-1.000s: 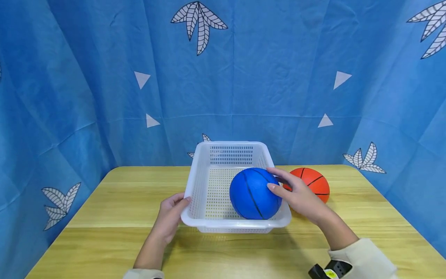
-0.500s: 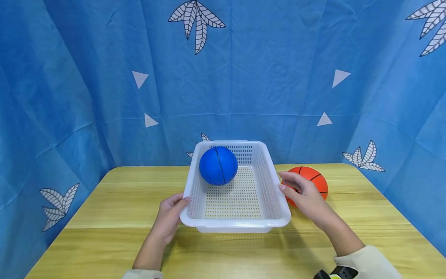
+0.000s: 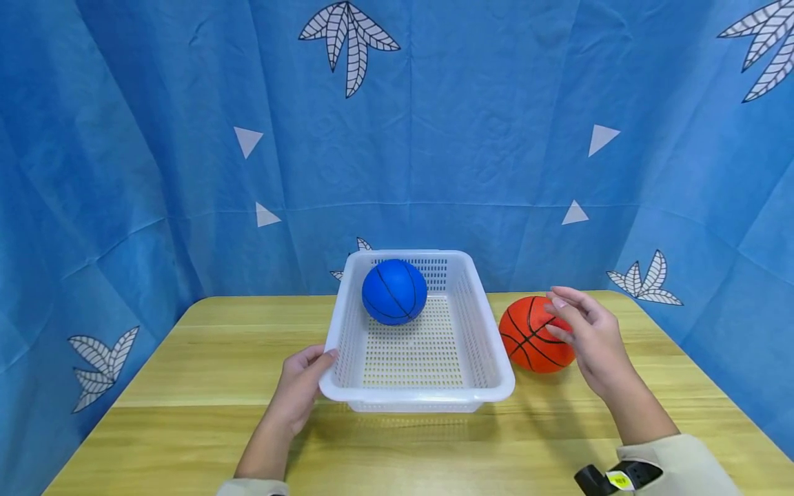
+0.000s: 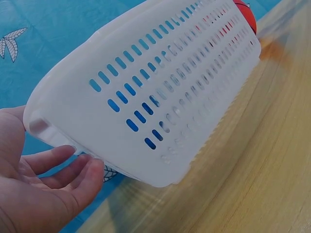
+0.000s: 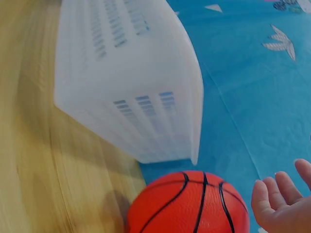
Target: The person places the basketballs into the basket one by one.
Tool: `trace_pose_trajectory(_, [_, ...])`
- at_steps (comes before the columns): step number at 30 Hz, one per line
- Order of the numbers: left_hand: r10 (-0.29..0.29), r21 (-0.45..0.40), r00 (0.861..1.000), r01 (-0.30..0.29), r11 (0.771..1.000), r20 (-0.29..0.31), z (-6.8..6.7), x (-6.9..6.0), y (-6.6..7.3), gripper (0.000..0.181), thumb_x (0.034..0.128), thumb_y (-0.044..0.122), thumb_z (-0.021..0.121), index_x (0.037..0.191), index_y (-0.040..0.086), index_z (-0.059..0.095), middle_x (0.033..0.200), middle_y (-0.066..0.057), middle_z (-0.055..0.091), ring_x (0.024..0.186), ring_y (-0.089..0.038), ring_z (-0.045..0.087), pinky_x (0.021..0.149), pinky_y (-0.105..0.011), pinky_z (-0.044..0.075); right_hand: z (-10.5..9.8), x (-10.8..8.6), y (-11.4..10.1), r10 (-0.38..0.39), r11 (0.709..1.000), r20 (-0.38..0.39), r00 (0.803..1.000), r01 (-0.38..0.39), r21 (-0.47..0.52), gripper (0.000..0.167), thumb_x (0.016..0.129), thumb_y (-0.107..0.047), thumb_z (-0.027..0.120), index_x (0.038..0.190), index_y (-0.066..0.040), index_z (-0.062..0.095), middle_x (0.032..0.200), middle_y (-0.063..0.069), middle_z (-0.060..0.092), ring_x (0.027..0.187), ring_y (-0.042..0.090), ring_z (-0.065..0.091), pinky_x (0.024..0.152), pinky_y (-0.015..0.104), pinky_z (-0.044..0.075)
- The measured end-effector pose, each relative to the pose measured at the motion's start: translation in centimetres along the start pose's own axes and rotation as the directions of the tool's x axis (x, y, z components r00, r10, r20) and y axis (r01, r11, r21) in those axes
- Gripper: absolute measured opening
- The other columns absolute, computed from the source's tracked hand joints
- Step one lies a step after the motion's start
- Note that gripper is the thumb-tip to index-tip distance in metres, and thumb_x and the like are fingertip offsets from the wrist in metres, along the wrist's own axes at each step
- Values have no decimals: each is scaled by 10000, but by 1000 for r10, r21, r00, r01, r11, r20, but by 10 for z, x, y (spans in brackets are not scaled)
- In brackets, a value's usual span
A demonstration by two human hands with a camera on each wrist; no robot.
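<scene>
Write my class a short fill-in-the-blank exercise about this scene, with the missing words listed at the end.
1. The ball inside the white basket is coloured ____.
2. The hand holding the basket's rim is the person's ____ one.
3. In the head view, the red ball lies to the ____ of the basket.
4. Besides leaves, the curtain is patterned with small white ____.

Missing words: blue; left; right; triangles.

No legible text or numbers.
</scene>
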State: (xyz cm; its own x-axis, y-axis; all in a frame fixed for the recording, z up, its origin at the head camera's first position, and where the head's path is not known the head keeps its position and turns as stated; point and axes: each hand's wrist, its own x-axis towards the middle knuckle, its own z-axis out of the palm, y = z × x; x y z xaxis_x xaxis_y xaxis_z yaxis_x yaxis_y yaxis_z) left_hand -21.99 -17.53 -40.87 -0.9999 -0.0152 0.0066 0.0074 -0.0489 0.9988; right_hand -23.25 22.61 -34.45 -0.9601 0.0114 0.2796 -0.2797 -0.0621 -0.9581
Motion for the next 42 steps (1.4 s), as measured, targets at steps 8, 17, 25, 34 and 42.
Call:
trace_pose_trajectory(8, [3,3,1000,-3,1000,10,-1,1,-1,391,945,203,535,1240,-53,523,1206,-251,568,1036,-350,616,835,-412,552,-21,1,2,32,982,-90,995,-15,187,262,946,-226,562,1191,-145,513,1135,-71,571,979,45,602,767,193,547])
trace_pose_trajectory(17, [1,-11,1000,-1,1000,9,0,2,-2,376,946,179,524,1237,-58,522,1210,-257,564,1057,-377,602,839,-416,550,-35,3,10,143,975,-266,953,-89,204,234,927,-271,590,1141,-200,531,1057,-125,571,954,23,553,833,179,474])
trace_pose_trajectory(25, [8,-8,1000,-8,1000,7,-1,2,-3,378,938,195,546,1225,-51,532,1196,-250,574,1034,-355,616,809,-380,562,-38,6,31,334,942,-323,885,-299,155,606,922,-451,534,1441,-294,264,1450,-88,255,1384,204,133,1165,528,64])
trace_pose_trajectory(34, [0,-22,1000,0,1000,8,-1,3,-4,367,934,183,549,1231,-33,532,1199,-234,576,1048,-364,610,819,-403,559,-29,8,46,423,903,-316,850,-368,220,838,903,-484,544,1508,-309,-9,1585,6,-97,1439,263,-53,1137,577,100])
trace_pose_trajectory(42, [13,-20,1000,-13,1000,11,-1,2,-2,388,934,192,553,1231,-55,524,1199,-253,566,1040,-362,612,822,-418,556,-18,8,52,475,874,-255,842,-417,251,872,892,-496,554,1492,-364,-66,1584,-18,-115,1425,243,50,1130,554,176])
